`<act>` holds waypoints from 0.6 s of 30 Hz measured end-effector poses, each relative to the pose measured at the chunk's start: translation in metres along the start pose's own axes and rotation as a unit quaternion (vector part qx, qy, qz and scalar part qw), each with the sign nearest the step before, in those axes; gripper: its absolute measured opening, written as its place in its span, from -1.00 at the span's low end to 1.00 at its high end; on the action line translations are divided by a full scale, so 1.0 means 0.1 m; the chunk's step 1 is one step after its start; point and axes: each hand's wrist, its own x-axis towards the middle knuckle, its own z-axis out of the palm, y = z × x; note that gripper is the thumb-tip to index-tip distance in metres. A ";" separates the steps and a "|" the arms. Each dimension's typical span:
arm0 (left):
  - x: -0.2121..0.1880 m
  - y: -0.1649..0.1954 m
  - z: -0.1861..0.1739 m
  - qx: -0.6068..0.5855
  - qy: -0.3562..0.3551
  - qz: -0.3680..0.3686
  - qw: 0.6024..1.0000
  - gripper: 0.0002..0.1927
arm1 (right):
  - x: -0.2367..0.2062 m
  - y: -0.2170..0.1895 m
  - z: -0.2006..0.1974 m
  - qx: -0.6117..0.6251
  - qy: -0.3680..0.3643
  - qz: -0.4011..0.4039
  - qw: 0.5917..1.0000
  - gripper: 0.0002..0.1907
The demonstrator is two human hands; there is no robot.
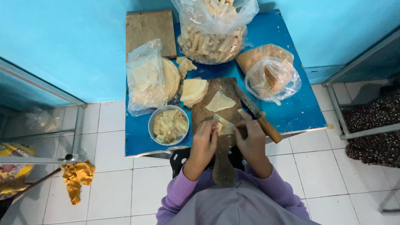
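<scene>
The scene is evenly and fairly brightly lit by soft, cool light from above, which gives the turquoise wall (71, 46) and the blue table (291, 112) a strong colour cast and leaves only faint, short shadows, the darkest patch lying under the table's near edge. Mild glare sits on the 3 clear plastic bags (146, 79) and on the pale floor tiles (112, 187), without burning out detail. Focus is sharp at the centre but softens toward the borders, where the wide lens bends the metal frames (75, 125) and tile lines, and the fingers show slight blur.
</scene>
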 end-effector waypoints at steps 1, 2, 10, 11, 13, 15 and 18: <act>-0.01 0.00 0.00 -0.004 0.000 0.004 1.000 -0.74 | 0.00 0.01 0.01 0.015 0.002 0.024 1.000 -0.38; -0.01 0.01 0.00 0.000 0.001 0.017 1.000 -0.74 | 0.02 0.02 0.02 0.030 0.005 0.048 0.998 -0.37; 0.00 0.03 -0.02 0.035 0.001 0.063 0.997 -0.82 | 0.09 -0.04 0.05 0.096 -0.021 0.046 0.994 -0.29; 0.00 0.03 -0.02 0.036 0.001 0.064 0.997 -0.82 | 0.09 -0.06 0.06 0.100 -0.021 0.036 0.994 -0.27; 0.00 0.03 -0.02 0.037 0.002 0.066 0.997 -0.81 | 0.10 -0.10 0.09 0.091 -0.006 0.020 0.996 -0.27; 0.00 0.03 -0.02 0.039 -0.003 0.062 0.997 -0.82 | 0.09 -0.13 0.13 0.082 0.007 -0.004 0.997 -0.26; 0.01 0.03 -0.02 0.044 -0.005 0.057 0.997 -0.81 | 0.04 -0.15 0.18 0.064 0.018 -0.058 0.996 -0.27</act>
